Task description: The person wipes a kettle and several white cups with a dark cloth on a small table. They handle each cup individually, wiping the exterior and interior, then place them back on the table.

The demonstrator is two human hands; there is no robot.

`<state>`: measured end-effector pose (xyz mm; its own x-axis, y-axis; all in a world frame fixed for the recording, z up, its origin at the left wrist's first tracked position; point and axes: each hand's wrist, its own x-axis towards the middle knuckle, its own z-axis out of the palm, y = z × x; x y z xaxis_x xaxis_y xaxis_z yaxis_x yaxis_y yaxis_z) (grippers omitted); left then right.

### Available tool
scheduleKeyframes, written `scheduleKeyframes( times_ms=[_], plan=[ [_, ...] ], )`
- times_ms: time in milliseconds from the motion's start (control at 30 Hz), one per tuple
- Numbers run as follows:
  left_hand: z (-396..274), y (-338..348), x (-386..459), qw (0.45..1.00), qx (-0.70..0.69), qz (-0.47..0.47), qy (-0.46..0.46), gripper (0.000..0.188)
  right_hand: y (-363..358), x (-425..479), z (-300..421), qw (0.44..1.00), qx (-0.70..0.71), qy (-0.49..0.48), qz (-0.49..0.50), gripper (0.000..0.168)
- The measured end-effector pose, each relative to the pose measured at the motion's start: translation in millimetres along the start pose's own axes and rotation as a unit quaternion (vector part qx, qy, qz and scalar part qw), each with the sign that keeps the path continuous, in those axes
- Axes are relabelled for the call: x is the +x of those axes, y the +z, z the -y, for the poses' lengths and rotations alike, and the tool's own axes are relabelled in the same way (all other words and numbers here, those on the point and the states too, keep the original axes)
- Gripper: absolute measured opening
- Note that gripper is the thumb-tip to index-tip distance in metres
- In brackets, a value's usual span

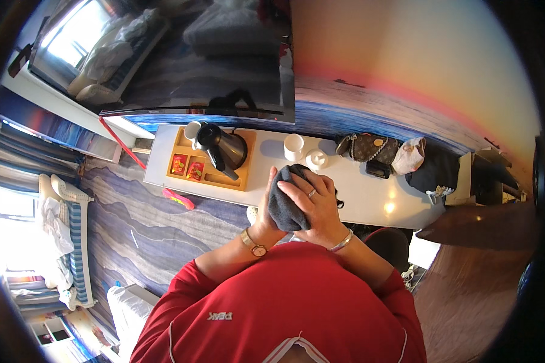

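A dark grey cloth (287, 205) is bunched between my two hands, above the front edge of the white table (368, 199). My left hand (266, 213) supports it from the side and below, its fingers mostly hidden by the cloth. Over the top lies my right hand (317, 199), with its fingers pressed into the fabric. Whether anything is wrapped inside cannot be seen. Just beyond my hands are a white cup (294, 146) and a round white lidded or stacked piece (317, 159).
A wooden tray (250, 159) holds an electric kettle (227, 149), a white mug (192, 130) and red packets (195, 171). A brown handbag (372, 147), a light pouch (408, 155) and a black bag (433, 172) stand right. A television (200, 59) overhangs the table's back.
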<state>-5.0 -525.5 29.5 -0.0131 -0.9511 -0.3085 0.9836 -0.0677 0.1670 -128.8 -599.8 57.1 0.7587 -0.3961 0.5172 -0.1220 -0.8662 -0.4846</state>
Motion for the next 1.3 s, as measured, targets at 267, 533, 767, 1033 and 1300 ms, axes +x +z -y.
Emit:
scheduleKeyframes(
  times_ms=[267,533,767,1033,1300],
  plan=[
    [-6,-23,1,0.993,0.023,-0.114,0.012,0.057,5,1,-11,0.996,0.086,0.021,-0.019,0.071],
    [-65,-28,-30,0.997,-0.063,-0.013,0.045,0.053,39,52,22,0.98,0.098,-0.119,0.126,0.063],
    [-126,-15,-72,0.99,0.012,-0.079,0.12,0.055,68,93,39,0.971,0.107,-0.185,0.107,0.048],
    [-232,-71,-102,0.972,-0.036,-0.078,0.217,0.058,84,131,34,0.979,0.199,-0.029,0.037,0.068],
    [-312,-127,-85,0.96,0.072,-0.13,0.236,0.052,112,128,42,0.983,0.13,0.126,-0.011,0.052]
  ],
)
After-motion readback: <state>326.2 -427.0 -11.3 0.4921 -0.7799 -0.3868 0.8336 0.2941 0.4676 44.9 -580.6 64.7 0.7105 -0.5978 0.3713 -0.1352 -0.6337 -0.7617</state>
